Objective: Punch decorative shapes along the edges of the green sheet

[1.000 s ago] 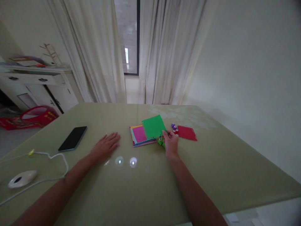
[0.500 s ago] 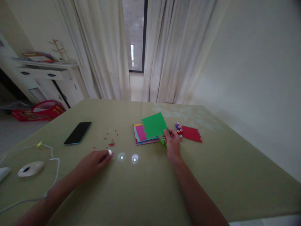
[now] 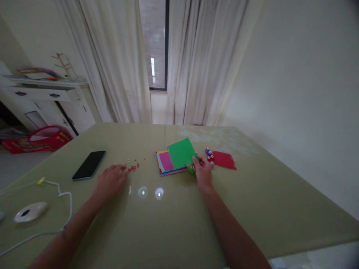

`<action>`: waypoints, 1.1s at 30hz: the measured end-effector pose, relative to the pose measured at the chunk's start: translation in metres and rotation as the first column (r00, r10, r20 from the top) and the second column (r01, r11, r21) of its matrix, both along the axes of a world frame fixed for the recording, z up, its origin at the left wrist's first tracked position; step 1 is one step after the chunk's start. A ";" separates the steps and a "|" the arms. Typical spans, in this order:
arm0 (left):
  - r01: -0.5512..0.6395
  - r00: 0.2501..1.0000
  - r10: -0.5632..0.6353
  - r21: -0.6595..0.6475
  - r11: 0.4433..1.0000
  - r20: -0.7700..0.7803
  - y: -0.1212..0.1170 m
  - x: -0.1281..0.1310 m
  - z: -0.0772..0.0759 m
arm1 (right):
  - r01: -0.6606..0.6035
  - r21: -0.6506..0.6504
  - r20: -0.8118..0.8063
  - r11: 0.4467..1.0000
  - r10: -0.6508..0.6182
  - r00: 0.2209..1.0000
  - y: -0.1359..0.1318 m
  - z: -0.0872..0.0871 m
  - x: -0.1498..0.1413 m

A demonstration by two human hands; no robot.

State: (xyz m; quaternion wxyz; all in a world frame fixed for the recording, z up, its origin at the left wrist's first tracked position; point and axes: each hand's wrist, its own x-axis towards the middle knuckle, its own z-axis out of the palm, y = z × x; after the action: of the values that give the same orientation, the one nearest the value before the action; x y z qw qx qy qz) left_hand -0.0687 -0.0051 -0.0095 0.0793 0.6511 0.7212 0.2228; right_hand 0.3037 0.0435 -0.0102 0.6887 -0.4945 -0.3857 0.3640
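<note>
My right hand (image 3: 203, 173) pinches the lower right corner of a green paper sheet (image 3: 181, 153) with small notches along its edges. The sheet lies tilted over a stack of coloured paper (image 3: 166, 162). Around that hand are small purple and red pieces with eye-like white dots (image 3: 209, 158) and a green piece (image 3: 192, 170), partly hidden. To its right lies a red notched sheet (image 3: 224, 160). My left hand (image 3: 110, 181) rests palm down with fingers stretched out, its fingertips at a scatter of tiny red scraps (image 3: 132, 168). I see nothing held in it.
A dark phone or tablet (image 3: 89, 165) lies beyond my left forearm. Further left are a white mouse (image 3: 30, 212) and a white cable (image 3: 70, 201), which runs by that forearm. Curtains (image 3: 120, 67) hang behind the table (image 3: 168, 231), and a wall stands at the right.
My left hand has gone from a closed pose to a flatter, stretched one and has moved left and forward to the scraps. The right hand still holds the green sheet. The view has shifted slightly.
</note>
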 end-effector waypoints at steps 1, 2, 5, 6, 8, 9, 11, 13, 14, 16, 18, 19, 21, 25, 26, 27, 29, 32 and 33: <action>-0.040 0.999 0.040 0.001 0.999 -0.023 -0.006 0.002 -0.006 | 0.005 0.000 0.004 1.000 -0.005 1.000 0.000 0.000 0.001; -0.071 0.997 0.071 -0.002 0.998 -0.037 -0.010 0.005 -0.011 | 0.011 0.000 0.008 1.000 -0.011 1.000 0.000 -0.001 0.001; -0.085 0.995 0.084 -0.021 0.996 -0.047 -0.011 0.021 -0.025 | 0.030 0.003 0.021 1.000 -0.030 0.999 0.001 -0.002 0.004; -0.039 0.999 0.038 -0.018 0.999 -0.036 -0.007 0.028 -0.027 | 0.033 0.004 0.025 0.999 -0.033 0.999 0.001 -0.002 0.005; 0.075 0.997 -0.075 -0.012 0.997 -0.004 0.004 0.039 -0.025 | 0.035 0.005 0.029 0.999 -0.035 0.999 0.002 -0.001 0.006; 0.130 0.991 -0.130 -0.006 0.991 0.015 0.010 0.043 -0.021 | 0.034 0.004 0.029 0.999 -0.034 0.999 0.002 -0.001 0.007; 0.172 0.984 -0.173 0.013 0.985 0.049 0.020 0.049 -0.013 | 0.030 0.002 0.027 1.000 -0.030 0.999 0.003 0.001 0.008; 0.125 0.990 -0.127 0.038 0.991 0.059 0.025 0.050 -0.006 | 0.027 0.001 0.021 1.000 -0.027 0.999 0.004 0.002 0.009; 0.080 0.995 -0.083 0.048 0.996 0.054 0.025 0.049 -0.004 | 0.028 0.001 0.019 1.000 -0.028 0.999 0.005 0.003 0.010; -0.036 0.999 0.035 0.058 0.998 0.025 0.018 0.043 -0.004 | 0.032 0.003 0.013 0.999 -0.032 0.999 0.006 0.004 0.011; -0.184 0.983 0.185 0.046 0.982 -0.015 0.008 0.035 -0.010 | 0.039 0.007 0.006 0.999 -0.039 0.999 0.007 0.005 0.012; -0.265 0.962 0.265 0.004 0.964 -0.068 0.003 0.032 -0.013 | 0.041 0.009 0.002 0.999 -0.041 0.999 0.008 0.006 0.013; -0.322 0.943 0.312 -0.075 0.944 -0.115 -0.005 0.026 -0.021 | 0.041 0.013 -0.007 0.999 -0.041 0.999 0.009 0.006 0.013; -0.128 0.983 0.120 -0.047 0.991 -0.138 -0.003 0.025 -0.029 | 0.011 0.014 -0.017 1.000 -0.010 1.000 0.006 0.007 0.011; -0.030 0.995 0.028 -0.013 0.999 -0.095 0.001 0.027 -0.028 | 0.000 0.013 -0.017 1.000 0.001 1.000 0.005 0.007 0.011; 0.074 0.997 -0.074 0.026 0.997 -0.025 0.004 0.028 -0.027 | -0.011 0.012 -0.018 1.000 0.011 1.000 0.003 0.008 0.011; 0.229 0.961 -0.243 0.116 0.967 0.133 0.010 0.031 -0.022 | -0.028 0.009 -0.019 1.000 0.028 0.999 0.001 0.009 0.010; 0.143 0.960 -0.183 0.190 0.971 0.211 0.011 0.027 -0.014 | -0.040 0.000 -0.027 0.999 0.040 0.999 -0.002 0.009 0.011; 0.068 0.975 -0.105 0.192 0.979 0.193 0.009 0.023 -0.012 | -0.042 -0.003 -0.032 0.999 0.041 0.999 -0.002 0.009 0.012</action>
State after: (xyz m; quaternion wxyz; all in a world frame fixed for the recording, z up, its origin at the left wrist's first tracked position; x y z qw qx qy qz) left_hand -0.0457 0.0038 -0.0219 0.1015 0.6606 0.6565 0.3499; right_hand 0.3155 0.0420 -0.0014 0.6861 -0.4818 -0.3840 0.3868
